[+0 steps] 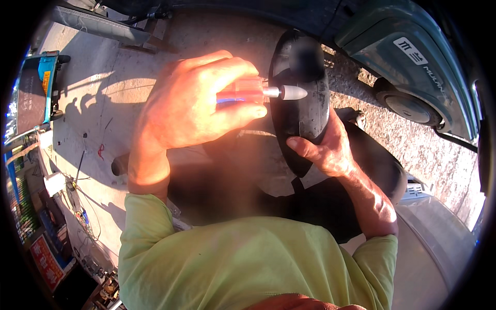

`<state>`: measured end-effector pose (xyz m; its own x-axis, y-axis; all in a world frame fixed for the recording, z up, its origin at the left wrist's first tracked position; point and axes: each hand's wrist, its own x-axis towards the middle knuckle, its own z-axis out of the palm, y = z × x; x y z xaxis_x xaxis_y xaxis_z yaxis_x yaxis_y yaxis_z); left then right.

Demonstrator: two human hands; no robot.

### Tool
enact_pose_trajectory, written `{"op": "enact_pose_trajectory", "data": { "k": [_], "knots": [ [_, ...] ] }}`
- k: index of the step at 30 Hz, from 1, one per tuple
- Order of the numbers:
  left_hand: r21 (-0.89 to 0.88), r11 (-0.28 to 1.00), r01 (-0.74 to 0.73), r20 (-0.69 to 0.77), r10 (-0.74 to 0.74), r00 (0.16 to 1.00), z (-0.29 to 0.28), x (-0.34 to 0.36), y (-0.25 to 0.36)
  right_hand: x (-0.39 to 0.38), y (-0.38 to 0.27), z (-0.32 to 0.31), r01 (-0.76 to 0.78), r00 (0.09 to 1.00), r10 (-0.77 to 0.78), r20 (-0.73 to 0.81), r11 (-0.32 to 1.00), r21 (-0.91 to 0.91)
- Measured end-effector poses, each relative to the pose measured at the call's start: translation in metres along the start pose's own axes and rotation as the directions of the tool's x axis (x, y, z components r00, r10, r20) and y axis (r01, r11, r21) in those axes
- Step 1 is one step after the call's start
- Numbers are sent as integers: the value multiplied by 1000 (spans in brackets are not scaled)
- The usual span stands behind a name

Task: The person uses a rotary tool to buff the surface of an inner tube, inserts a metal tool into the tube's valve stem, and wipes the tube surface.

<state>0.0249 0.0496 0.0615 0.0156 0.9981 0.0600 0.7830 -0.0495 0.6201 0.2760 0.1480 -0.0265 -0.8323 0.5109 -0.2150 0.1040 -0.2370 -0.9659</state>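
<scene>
My left hand (191,103) is closed around the reddish, see-through body of a hand-held grinder (243,92). A metal shank sticks out of it to the right and ends in a grey, bullet-shaped grinding tip (294,93). The tip lies over the side of a black tire (312,113); whether it touches the rubber I cannot tell. My right hand (330,152) grips the tire's lower right edge, thumb on the near face and the other fingers mostly hidden behind. Farther up the tire is a dark, blurred round patch.
A dark green vehicle (382,31) with a small wheel (408,107) stands at the right. At the far left is a blue-framed cart (50,82). A grey metal beam (98,26) crosses the upper left. Cables and tools clutter the lower left, near a red sign (46,261). A pale panel (429,243) lies lower right.
</scene>
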Motion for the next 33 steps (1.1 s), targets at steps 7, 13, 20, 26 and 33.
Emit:
{"op": "enact_pose_trajectory", "data": {
  "k": [7, 13, 20, 26, 33],
  "knots": [
    [25, 1000, 0, -6, 1, 1000, 2, 0, 1, -1, -4, 1, -22, 1000, 22, 14, 1000, 4],
    [23, 1000, 5, 2, -5, 1000, 3, 1, 2, 0, -1, 1, -4, 1000, 4, 22, 1000, -4],
    [25, 1000, -5, -8, 5, 1000, 5, 2, 1, 1, -2, 2, 16, 999, -16, 38, 1000, -2],
    [16, 999, -44, -62, 45, 997, -4, -1, -2, 0, -5, 2, -46, 999, 46, 2, 999, 15],
    [20, 998, -51, -52, 52, 997, -7, -4, -7, -2, -3, 0, -71, 997, 72, -6, 996, 47]
  ]
}}
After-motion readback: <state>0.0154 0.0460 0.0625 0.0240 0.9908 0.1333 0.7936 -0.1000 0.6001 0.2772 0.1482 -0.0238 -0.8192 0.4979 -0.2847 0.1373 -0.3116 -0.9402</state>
